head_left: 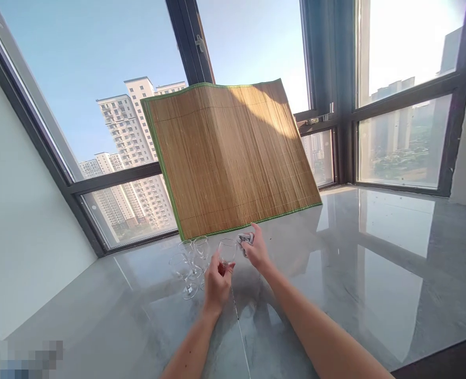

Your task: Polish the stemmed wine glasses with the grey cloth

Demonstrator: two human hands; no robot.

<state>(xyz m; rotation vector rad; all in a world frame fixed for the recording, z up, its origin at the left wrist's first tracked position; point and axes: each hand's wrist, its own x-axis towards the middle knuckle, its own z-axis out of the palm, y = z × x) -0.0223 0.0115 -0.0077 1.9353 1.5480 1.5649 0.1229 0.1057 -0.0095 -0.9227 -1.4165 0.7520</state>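
My left hand (217,281) is closed around a clear wine glass (227,249), which it holds just above the grey stone surface. To the right of that glass, my right hand (257,250) pinches a crumpled grey-and-white cloth (246,239), its index finger stretched forward. The cloth is close to the glass rim; I cannot tell whether they touch. Several more stemmed glasses (190,290) stand together left of my left hand, partly overlapping one another.
A bamboo mat (233,163) with green edging leans against the window behind the glasses. The glossy grey ledge (296,316) shows reflections and a joint line. Dark window frames (345,116) rise at the back, and a white wall (27,210) stands at the left.
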